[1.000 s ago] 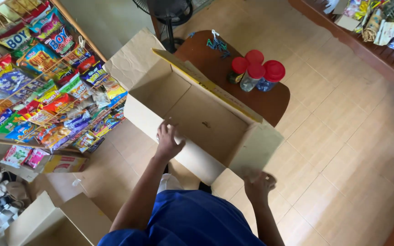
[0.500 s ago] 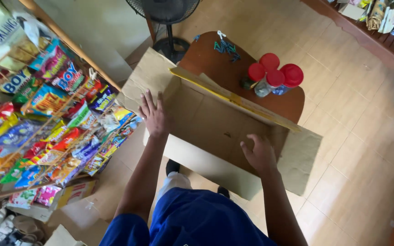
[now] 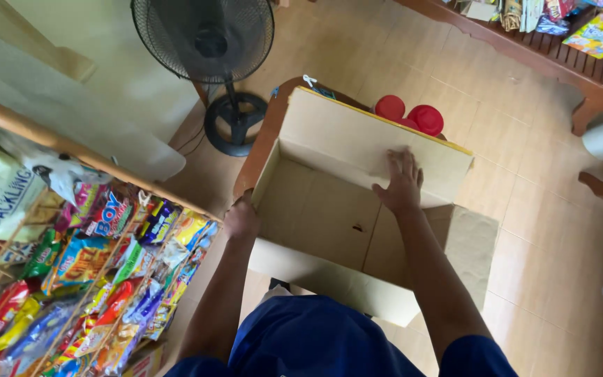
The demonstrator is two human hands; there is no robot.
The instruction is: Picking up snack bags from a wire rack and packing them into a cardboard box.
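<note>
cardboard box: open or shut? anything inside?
Open and empty. The cardboard box shows its bare inner floor; the right hand presses the far flap, and the left hand grips the left wall.

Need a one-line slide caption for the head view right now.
Left hand grips the open cardboard box's side wall while right hand presses flat on its far flap, beside a snack rack.

The box (image 3: 329,209) is matt brown cardboard, rough on its flap at 3 o'clock. Snack packets (image 3: 106,265) at 8 o'clock are glossy plastic. The table (image 3: 259,146) is smooth wood; the lids (image 3: 413,115) are shiny red plastic.
</note>
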